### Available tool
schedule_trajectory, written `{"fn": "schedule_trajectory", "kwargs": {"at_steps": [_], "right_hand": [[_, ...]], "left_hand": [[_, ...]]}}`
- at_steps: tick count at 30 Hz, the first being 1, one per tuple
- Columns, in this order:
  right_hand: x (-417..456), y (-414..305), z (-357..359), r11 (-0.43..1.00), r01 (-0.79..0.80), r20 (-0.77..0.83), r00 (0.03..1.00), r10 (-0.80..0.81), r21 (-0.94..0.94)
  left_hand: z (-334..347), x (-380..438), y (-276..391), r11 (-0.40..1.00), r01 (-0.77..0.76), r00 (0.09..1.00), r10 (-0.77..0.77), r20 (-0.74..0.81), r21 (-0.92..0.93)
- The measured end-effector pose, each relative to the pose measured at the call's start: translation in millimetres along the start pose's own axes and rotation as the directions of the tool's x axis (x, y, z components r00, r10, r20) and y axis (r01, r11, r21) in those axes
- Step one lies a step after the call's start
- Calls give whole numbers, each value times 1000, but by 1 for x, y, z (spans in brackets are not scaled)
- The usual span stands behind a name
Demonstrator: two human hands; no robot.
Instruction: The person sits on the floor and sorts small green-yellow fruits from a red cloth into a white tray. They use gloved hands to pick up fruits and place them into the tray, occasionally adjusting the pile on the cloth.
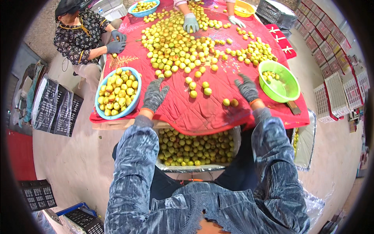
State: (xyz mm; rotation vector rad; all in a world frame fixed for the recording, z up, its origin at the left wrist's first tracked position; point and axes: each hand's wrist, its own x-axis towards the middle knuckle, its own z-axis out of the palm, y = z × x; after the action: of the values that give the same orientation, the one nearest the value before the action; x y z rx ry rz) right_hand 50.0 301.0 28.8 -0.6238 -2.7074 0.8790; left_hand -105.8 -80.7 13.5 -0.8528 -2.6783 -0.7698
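My left hand, in a grey knitted glove, rests on the red quilted tablecloth with its fingers apart and nothing in it. A light-blue basin filled with yellow-green fruits, apparently fresh jujubes, stands just left of it. My right hand, gloved alike, is spread over the cloth near a lime-green basin holding a few fruits. A few loose fruits lie between my hands, and a yellow and a brownish one sit near my right wrist. Beyond them spreads a large heap of fruits.
A lined crate of fruits stands below the table edge between my legs. A co-worker sits at the left; another's gloved hand is on the heap. Black crates stand left, stacked boxes right. A yellow basin is farther back.
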Motion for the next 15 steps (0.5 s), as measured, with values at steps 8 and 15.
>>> {"fn": "schedule_trajectory", "kwargs": {"at_steps": [8,15], "right_hand": [[171,98,22,829,-560,-546,694,470,1],[270,134,28,816,-566,-531,730,431,-116]], "left_hand": [[70,167,-94,879,428,899,-439,5,212],[138,287,-194,796,599,800,-590,113,-86]]}}
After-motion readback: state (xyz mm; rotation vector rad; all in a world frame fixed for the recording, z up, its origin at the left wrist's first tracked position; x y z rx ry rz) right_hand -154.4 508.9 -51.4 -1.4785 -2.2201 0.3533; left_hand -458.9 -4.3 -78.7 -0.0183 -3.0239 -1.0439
